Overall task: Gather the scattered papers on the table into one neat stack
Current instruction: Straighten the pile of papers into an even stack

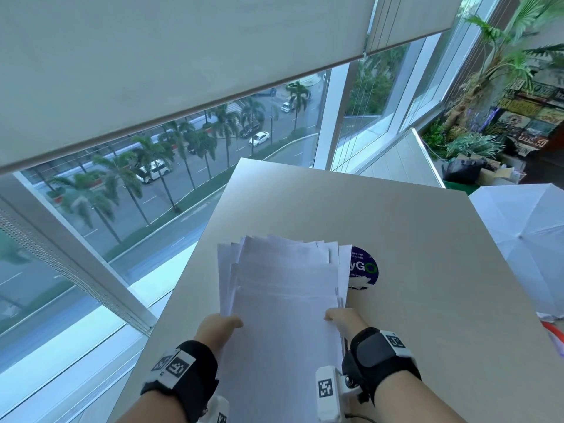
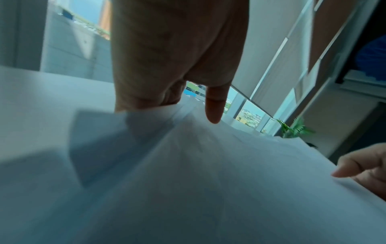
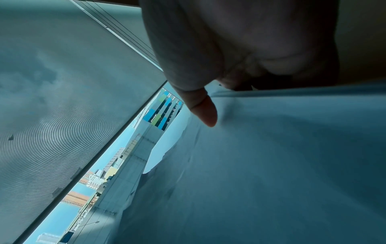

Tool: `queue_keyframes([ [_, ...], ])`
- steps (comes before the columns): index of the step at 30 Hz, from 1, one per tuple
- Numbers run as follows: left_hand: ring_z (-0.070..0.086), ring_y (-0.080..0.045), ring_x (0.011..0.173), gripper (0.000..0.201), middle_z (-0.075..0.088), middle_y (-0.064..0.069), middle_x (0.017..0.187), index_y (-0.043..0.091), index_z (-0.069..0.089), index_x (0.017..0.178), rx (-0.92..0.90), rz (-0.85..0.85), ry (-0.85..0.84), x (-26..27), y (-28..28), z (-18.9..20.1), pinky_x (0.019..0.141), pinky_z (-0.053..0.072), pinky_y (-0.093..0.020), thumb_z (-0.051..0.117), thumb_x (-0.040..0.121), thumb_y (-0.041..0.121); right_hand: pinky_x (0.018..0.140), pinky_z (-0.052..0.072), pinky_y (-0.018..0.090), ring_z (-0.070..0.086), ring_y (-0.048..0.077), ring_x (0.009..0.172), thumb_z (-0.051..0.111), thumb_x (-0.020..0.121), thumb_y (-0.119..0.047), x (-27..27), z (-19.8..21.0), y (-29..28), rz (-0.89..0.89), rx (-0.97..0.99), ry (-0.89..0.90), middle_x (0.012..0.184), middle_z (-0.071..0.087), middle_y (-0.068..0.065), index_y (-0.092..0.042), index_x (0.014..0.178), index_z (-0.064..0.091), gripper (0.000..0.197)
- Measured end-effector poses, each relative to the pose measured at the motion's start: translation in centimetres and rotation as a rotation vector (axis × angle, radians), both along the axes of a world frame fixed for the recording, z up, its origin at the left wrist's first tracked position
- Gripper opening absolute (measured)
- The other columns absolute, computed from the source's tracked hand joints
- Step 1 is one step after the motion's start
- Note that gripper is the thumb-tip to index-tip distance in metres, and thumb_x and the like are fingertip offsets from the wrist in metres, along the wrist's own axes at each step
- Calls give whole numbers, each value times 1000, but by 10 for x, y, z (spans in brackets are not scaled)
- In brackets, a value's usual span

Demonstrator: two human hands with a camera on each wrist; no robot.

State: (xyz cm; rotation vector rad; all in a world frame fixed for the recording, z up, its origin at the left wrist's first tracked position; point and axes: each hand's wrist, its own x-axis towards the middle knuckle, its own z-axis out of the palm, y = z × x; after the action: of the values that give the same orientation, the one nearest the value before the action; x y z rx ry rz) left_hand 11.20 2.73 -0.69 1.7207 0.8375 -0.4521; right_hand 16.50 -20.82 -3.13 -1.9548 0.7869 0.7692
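Note:
A loose pile of white papers (image 1: 280,288) is lifted above the beige table (image 1: 427,239), its far edges fanned and uneven. My left hand (image 1: 218,325) grips the pile's left edge, thumb on top. My right hand (image 1: 343,320) grips the right edge the same way. In the left wrist view the papers (image 2: 188,181) fill the lower frame, with my left thumb (image 2: 213,105) pressing on them and my right hand (image 2: 363,166) at the far edge. In the right wrist view my right thumb (image 3: 203,110) lies on the sheets (image 3: 271,165). The fingers under the pile are hidden.
A round blue sticker (image 1: 363,268) is on the table, partly under the papers. A white umbrella (image 1: 525,245) lies open to the right. Windows with roller blinds (image 1: 168,56) run along the left and far sides; plants and boxes (image 1: 488,141) stand at the far right.

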Motion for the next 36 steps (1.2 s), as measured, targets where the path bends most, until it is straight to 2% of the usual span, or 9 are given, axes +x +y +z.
queue_keyframes([
  [5, 65, -36, 91, 52, 68, -22, 95, -5, 68, 96, 40, -48, -31, 0, -5, 6, 84, 54, -42, 61, 51, 21, 99, 41, 35, 49, 28, 111, 58, 79, -21, -4, -5, 5, 43, -39, 2, 115, 55, 12, -1, 114, 55, 40],
  [9, 65, -34, 92, 45, 69, -18, 95, 5, 65, 92, 77, -95, -62, 4, -11, 12, 85, 55, -41, 59, 51, 24, 89, 40, 36, 46, 34, 119, 60, 78, -17, -9, -3, 5, -24, -57, -34, 119, 52, 16, 0, 128, 40, 56],
  [14, 62, -39, 98, 57, 63, -22, 106, 0, 56, 106, -15, -104, -48, 10, -14, 19, 88, 52, -47, 61, 52, 19, 83, 40, 34, 51, 31, 101, 59, 80, -12, -10, -9, -4, -55, -25, -71, 107, 51, 13, 3, 129, 38, 55],
  [19, 54, -36, 107, 63, 54, -18, 111, -9, 48, 124, -11, -60, 35, 7, -11, 17, 83, 43, -36, 70, 68, 13, 70, 32, 29, 44, 25, 79, 57, 82, -9, -13, -8, -9, -32, 11, -57, 84, 48, 9, 3, 104, 48, 26],
  [22, 44, -34, 126, 51, 47, -20, 134, -9, 46, 128, -16, -23, 101, 2, -9, 14, 84, 30, -29, 62, 82, 6, 69, 37, 28, 50, 25, 79, 57, 83, -9, -17, -8, -9, -30, 43, -32, 96, 51, 12, 4, 109, 51, 30],
  [24, 46, -33, 120, 48, 45, -21, 138, -8, 47, 127, -15, -12, 126, 0, -9, 11, 84, 30, -28, 61, 83, 7, 77, 43, 31, 55, 26, 83, 59, 81, -10, -22, -7, -8, -47, 100, -3, 98, 54, 15, 4, 103, 54, 27],
  [27, 52, -33, 111, 47, 54, -20, 126, -8, 53, 122, 48, -34, 137, -1, -10, 11, 81, 37, -30, 64, 80, 8, 97, 45, 44, 58, 32, 95, 64, 75, -9, -29, -17, -10, -93, 164, -15, 103, 60, 19, 5, 104, 58, 33],
  [32, 64, -40, 99, 62, 65, -27, 109, -9, 62, 109, 58, -105, 65, 1, -10, 1, 92, 52, -47, 66, 52, 15, 96, 47, 46, 61, 38, 103, 62, 82, -1, -34, -10, -12, -77, 158, -97, 108, 62, 24, 6, 109, 56, 29],
  [36, 63, -41, 101, 36, 64, -28, 111, -8, 60, 111, 46, -92, 27, -4, -7, 6, 92, 51, -47, 61, 76, -1, 97, 48, 46, 62, 38, 102, 65, 81, -2, -34, -8, -12, -82, 195, -149, 106, 65, 22, 5, 107, 60, 27],
])
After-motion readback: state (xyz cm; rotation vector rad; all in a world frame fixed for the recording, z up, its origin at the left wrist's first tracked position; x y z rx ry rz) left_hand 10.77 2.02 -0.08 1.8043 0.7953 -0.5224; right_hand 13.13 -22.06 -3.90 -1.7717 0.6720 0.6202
